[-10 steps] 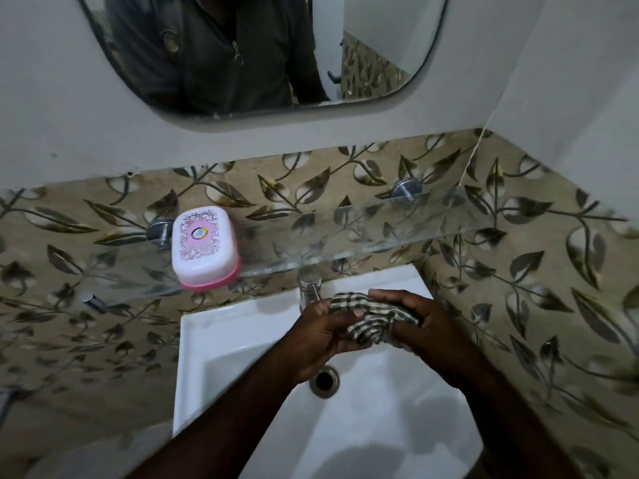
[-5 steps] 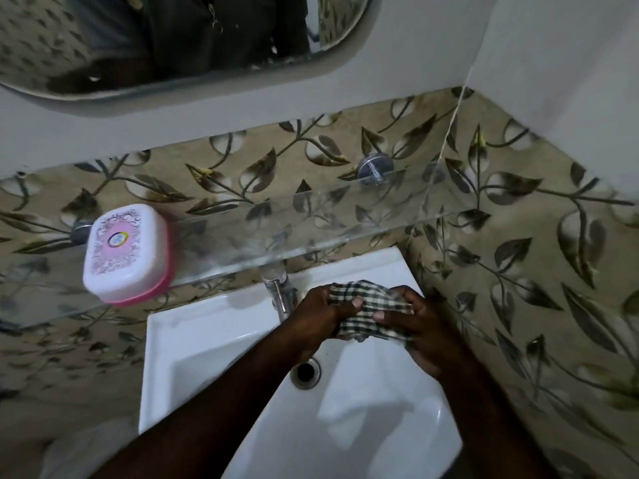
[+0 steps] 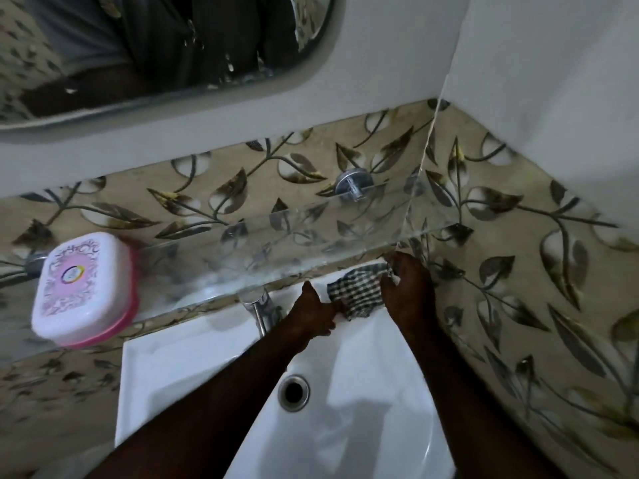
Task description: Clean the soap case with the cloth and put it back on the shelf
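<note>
**Checked cloth gripped over basin, soap case on shelf**

White sink [image 3: 179, 368] below, bare around the drain [image 3: 294, 393]. Glass shelf [image 3: 276, 243] above, bearing the closed pink-and-white soap case [image 3: 83, 288] at its left end, well apart from both hands. Checked cloth [image 3: 358, 293] bunched between right hand [image 3: 409, 288] and left hand [image 3: 316, 318], fingers of both closed on it, beside the tap [image 3: 257, 304].

We see a white-and-pink soap case [image 3: 84, 288], a dark-and-white checked cloth [image 3: 358, 292], a white sink [image 3: 179, 361], and beige leaf-patterned tiles [image 3: 518, 271].
</note>
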